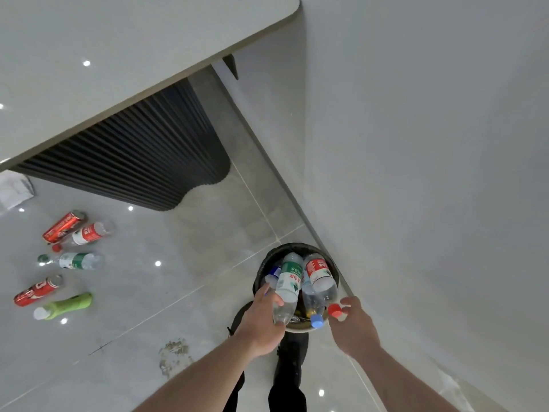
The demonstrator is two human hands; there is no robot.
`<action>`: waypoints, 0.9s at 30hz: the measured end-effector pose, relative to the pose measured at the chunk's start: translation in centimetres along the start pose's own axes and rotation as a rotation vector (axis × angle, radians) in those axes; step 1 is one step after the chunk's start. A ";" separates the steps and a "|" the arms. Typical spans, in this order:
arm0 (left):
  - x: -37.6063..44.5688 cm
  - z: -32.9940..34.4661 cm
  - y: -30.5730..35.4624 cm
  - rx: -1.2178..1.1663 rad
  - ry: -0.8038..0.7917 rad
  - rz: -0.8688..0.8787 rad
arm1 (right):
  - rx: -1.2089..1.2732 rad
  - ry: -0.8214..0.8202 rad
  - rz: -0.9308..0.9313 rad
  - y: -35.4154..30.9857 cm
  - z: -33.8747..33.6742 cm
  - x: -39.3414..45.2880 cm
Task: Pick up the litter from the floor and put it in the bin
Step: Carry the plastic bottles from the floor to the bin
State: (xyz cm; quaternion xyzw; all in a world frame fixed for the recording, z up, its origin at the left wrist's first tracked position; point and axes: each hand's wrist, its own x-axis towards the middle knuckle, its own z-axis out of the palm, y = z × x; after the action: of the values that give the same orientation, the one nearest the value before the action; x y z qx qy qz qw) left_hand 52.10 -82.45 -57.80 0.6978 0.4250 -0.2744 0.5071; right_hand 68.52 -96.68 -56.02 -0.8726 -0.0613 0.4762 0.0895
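A black round bin [297, 247] stands on the floor by the wall. Above its opening my left hand [263, 321] grips a clear bottle with a green label [288, 282], bottom pointing into the bin. My right hand [355, 325] pinches the red cap end of a clear bottle with a red label [319, 273], also angled into the bin. A blue-capped bottle [316, 320] lies inside at the near rim. On the floor to the left lie a red can [64, 226], a red-label bottle [89, 233], a green-label bottle [77, 261], a second red can [37, 292] and a green bottle [67, 306].
A grey tabletop [118, 69] on a dark ribbed base [139, 165] overhangs the floor at upper left. The grey wall [430, 144] runs along the right, close to the bin. Crumpled paper [15, 188] lies far left; scattered crumbs [175, 352] lie near my feet.
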 end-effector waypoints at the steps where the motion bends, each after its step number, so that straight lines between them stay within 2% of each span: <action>1: -0.4 -0.2 0.2 -0.003 -0.005 0.000 | -0.015 -0.010 -0.004 0.2 -0.1 -0.3; 8: -3.8 -1.1 0.2 -0.019 -0.034 -0.074 | -0.055 -0.063 -0.025 0.7 -1.0 -2.3; 17: -7.3 -1.4 -1.1 -0.014 0.079 -0.124 | -0.132 -0.047 -0.089 1.1 -2.3 -3.2; 22: -5.9 -0.2 -2.0 -0.020 0.097 -0.114 | -0.227 0.015 -0.167 0.6 -2.4 0.1; 27: -1.1 3.5 -1.5 0.038 0.044 -0.011 | -0.286 0.033 -0.229 0.5 -0.3 5.1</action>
State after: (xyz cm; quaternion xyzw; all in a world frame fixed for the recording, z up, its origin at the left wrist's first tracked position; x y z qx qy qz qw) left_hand 50.42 -85.93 -58.80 0.7108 0.4346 -0.2700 0.4827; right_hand 71.52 -96.24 -60.19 -0.8715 -0.2260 0.4348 0.0191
